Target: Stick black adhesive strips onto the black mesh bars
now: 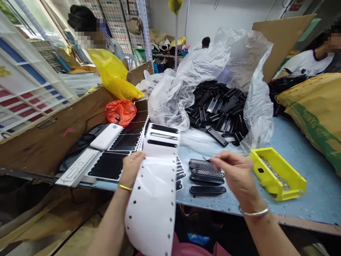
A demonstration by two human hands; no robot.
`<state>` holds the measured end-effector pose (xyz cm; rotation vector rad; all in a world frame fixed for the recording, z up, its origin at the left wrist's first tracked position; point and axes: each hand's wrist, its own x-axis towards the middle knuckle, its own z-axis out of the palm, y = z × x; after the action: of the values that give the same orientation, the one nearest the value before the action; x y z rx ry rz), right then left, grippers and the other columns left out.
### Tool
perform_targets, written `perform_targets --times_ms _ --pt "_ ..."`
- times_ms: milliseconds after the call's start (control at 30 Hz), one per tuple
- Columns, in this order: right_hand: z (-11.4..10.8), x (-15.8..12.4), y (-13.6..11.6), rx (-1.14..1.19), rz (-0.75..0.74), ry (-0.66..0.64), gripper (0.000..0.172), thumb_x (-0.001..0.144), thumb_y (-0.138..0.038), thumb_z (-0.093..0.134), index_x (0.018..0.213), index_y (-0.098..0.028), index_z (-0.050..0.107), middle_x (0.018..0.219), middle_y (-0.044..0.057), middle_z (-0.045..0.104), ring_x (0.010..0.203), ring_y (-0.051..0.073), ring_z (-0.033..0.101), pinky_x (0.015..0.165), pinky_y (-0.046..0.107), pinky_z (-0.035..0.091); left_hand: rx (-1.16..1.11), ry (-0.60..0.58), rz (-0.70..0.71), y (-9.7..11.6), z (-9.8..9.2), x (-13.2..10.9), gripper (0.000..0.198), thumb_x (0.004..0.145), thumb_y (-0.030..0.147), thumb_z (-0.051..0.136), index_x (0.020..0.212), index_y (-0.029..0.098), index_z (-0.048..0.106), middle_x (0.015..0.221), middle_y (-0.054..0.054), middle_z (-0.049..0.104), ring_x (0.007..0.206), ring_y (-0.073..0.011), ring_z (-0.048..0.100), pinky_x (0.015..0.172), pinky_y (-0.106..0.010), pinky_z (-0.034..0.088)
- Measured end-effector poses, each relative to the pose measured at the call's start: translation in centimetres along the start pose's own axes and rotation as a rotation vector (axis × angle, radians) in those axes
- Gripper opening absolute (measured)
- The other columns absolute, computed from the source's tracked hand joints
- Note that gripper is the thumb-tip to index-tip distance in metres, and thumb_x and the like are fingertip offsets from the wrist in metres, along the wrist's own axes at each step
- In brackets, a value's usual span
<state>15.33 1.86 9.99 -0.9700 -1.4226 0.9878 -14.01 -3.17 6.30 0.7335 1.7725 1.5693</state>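
Observation:
My left hand point(132, 166) is closed on the edge of a long white backing sheet point(156, 188) that hangs down toward my lap. Dark dots run along both its sides, and black strips point(162, 143) lie across its far end. My right hand point(237, 170) is pinched above a short row of black bars on the table; a small dark bit shows at its fingertips, too small to name. The upper bars carry a silvery mesh pattern point(207, 173), while the nearest black bar point(207, 190) is plain.
A yellow bin point(298, 181) of small metal parts stands at right. Behind, clear plastic point(170, 96) surrounds a heap of black pieces point(215, 110). Black-patterned sheets point(105, 165), a white power bank point(106, 136), a white box point(78, 167) and a red bag point(121, 112) lie left. People sit beyond.

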Motion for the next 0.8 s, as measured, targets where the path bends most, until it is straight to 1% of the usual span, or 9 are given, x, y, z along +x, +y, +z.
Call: perform_targets --times_ms 67,133,300,367,433,567,633,700,800 --pt "-3.8 0.3 0.6 0.066 0.025 0.158 0.013 0.065 -0.021 0.083 0.066 -0.018 0.070 0.060 0.000 0.062 0.053 0.012 0.056 0.049 0.026 0.047 0.097 0.147 0.054 -0.2 -1.2 3.5 0.022 0.065 0.035 0.069 0.067 0.013 0.066 0.050 0.002 0.058 0.050 -0.0127 0.051 0.050 -0.023 0.040" --pt "-6.7 -0.1 1.2 0.090 0.098 0.223 0.015 0.061 -0.020 0.085 0.064 -0.017 0.071 0.059 0.000 0.063 0.051 0.012 0.057 0.048 0.026 0.048 0.254 0.144 0.116 -0.3 -1.7 6.8 0.020 0.072 0.032 0.060 0.069 0.014 0.066 0.050 0.002 0.057 0.050 -0.0129 0.050 0.051 -0.023 0.038" --pt "-8.9 -2.7 1.8 0.196 0.276 0.255 0.017 0.060 -0.022 0.087 0.069 -0.016 0.074 0.057 0.002 0.067 0.048 0.016 0.063 0.043 0.028 0.050 1.011 -0.104 0.342 -0.4 -0.8 11.7 0.013 0.069 0.024 0.061 0.059 0.016 0.062 0.052 -0.004 0.057 0.056 -0.0196 0.054 0.057 -0.029 0.035" --pt "-8.6 -3.5 2.0 0.229 0.321 0.257 0.019 0.058 -0.023 0.088 0.070 -0.016 0.075 0.059 0.005 0.069 0.052 0.019 0.067 0.043 0.027 0.050 1.215 -0.114 0.435 -0.3 -0.3 11.8 0.012 0.068 0.027 0.064 0.069 0.015 0.066 0.062 -0.009 0.063 0.064 -0.0254 0.059 0.060 -0.031 0.037" --pt "-8.3 -3.9 2.2 0.260 0.356 0.280 0.021 0.055 -0.022 0.089 0.069 -0.015 0.076 0.059 0.005 0.069 0.053 0.020 0.068 0.042 0.026 0.050 1.291 -0.019 0.481 0.1 0.4 10.8 0.026 0.069 0.031 0.066 0.089 0.015 0.069 0.073 -0.013 0.068 0.071 -0.0295 0.062 0.062 -0.033 0.039" --pt "-8.0 -3.7 2.9 0.360 0.403 0.351 0.021 0.053 -0.022 0.090 0.066 -0.016 0.075 0.060 0.003 0.068 0.055 0.019 0.068 0.045 0.026 0.051 1.036 0.192 0.680 0.6 3.3 5.9 0.033 0.076 0.038 0.064 0.098 0.014 0.068 0.077 -0.011 0.068 0.073 -0.0261 0.063 0.066 -0.034 0.044" --pt "-7.8 -3.6 3.2 0.414 0.419 0.363 0.021 0.053 -0.023 0.090 0.067 -0.017 0.074 0.060 0.002 0.068 0.056 0.018 0.068 0.046 0.025 0.050 0.745 0.074 0.752 0.5 5.7 2.7 0.026 0.078 0.040 0.064 0.083 0.015 0.069 0.067 -0.006 0.065 0.061 -0.0182 0.059 0.062 -0.029 0.045" --pt "-7.4 -3.4 3.4 0.459 0.436 0.364 0.021 0.054 -0.023 0.090 0.068 -0.016 0.074 0.061 0.002 0.068 0.057 0.018 0.068 0.047 0.025 0.050 0.451 -0.253 0.694 0.1 8.4 -0.4 0.024 0.077 0.039 0.066 0.075 0.015 0.068 0.064 -0.004 0.065 0.056 -0.0137 0.057 0.057 -0.026 0.045" --pt "-6.6 -3.2 3.4 0.511 0.466 0.374 0.020 0.054 -0.021 0.089 0.067 -0.016 0.074 0.060 0.002 0.067 0.058 0.018 0.068 0.047 0.025 0.048 0.165 -0.751 0.345 -0.5 11.9 -3.4 0.026 0.076 0.038 0.067 0.083 0.013 0.069 0.064 -0.003 0.066 0.050 -0.0116 0.057 0.051 -0.024 0.046"
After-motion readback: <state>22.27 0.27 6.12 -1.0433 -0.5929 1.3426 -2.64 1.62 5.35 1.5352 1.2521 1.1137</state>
